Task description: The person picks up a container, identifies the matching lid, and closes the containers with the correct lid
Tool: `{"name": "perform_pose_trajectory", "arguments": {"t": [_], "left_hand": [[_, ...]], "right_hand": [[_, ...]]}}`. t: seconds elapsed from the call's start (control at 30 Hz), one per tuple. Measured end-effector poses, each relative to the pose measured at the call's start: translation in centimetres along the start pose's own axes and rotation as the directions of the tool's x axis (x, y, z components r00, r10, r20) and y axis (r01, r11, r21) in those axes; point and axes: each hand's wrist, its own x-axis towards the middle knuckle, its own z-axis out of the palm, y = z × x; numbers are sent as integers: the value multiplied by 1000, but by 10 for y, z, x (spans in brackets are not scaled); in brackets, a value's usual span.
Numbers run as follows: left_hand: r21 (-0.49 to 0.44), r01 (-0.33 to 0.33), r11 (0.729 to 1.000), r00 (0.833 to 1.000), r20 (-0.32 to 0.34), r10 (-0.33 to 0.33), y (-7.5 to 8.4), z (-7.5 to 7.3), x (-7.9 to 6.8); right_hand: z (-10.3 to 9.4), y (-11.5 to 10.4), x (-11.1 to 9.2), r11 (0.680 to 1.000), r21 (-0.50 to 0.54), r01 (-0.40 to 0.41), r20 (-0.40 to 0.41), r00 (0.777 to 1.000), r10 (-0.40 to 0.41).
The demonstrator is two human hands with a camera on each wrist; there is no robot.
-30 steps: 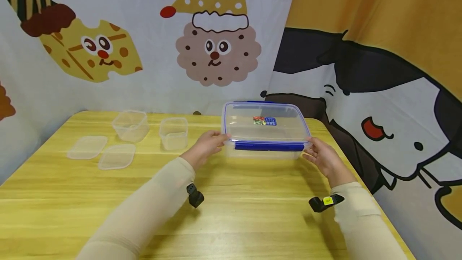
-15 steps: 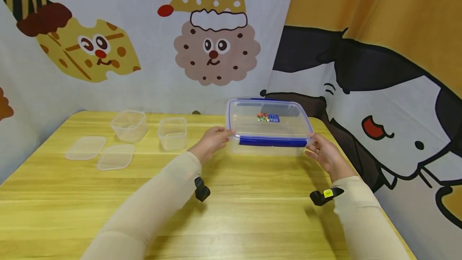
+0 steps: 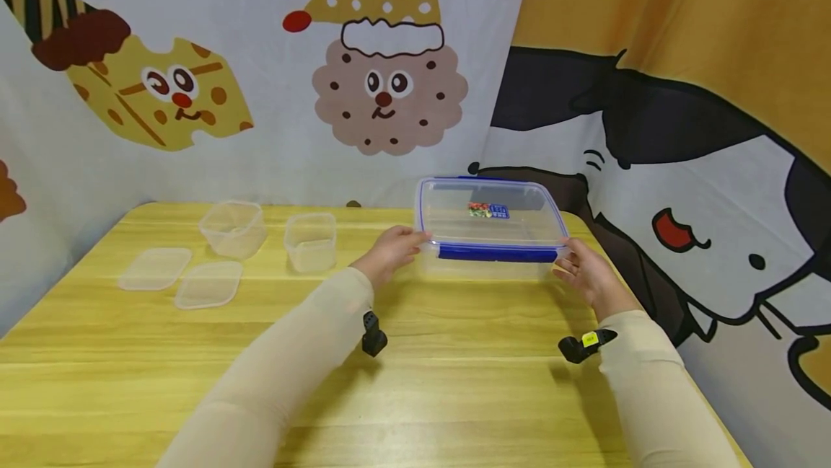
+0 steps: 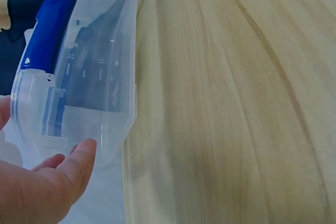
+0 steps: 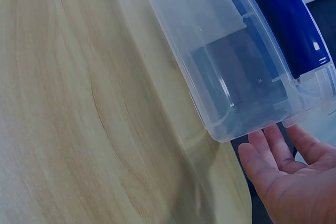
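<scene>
A large clear food storage box (image 3: 493, 226), lidded and with a blue clip along its front, sits at the back right of the table. My left hand (image 3: 394, 255) grips its left front corner, thumb on the lid's edge. At the opposite corner, my right hand (image 3: 591, 277) holds the lid's rim, fingers below it. In the left wrist view, volume marks show on the box's front wall (image 4: 100, 66). The right wrist view has my fingertips (image 5: 262, 148) right at the end wall.
Two small clear containers (image 3: 232, 228) stand open at the back left of the wooden table (image 3: 415, 396). Two translucent lids (image 3: 209, 285) lie flat before them. A printed curtain (image 3: 260, 129) hangs right behind the table's back edge.
The storage box has shifted a little to the right and back, with both hands on it. The small containers and their lids stay where they were.
</scene>
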Motion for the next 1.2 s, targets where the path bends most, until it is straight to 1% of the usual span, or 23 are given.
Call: {"name": "perform_pose_trajectory", "arguments": {"t": [0.2,0.47,0.57,0.73,0.83,1.2], "left_hand": [[14,14,1000,1000,7,-14,0,5,7],[31,35,999,999,10,-36,0,11,14],[26,40,999,999,16,-41,0,13,17],[11,35,999,999,23,-36,-2,15,20],[3,33,999,999,20,-33,-3,17,22],[-7,49,999,999,21,-49,-7,20,29]], "right_hand": [[-6,2,5,1000,10,-2,0,1000,2],[-10,4,11,999,11,-35,-52,998,35],[-12,5,12,999,14,-35,-60,998,35],[-15,4,15,999,21,-29,-46,998,30],[-16,5,17,999,25,-33,-53,998,34],[-16,8,28,999,-12,-33,-85,996,32]]}}
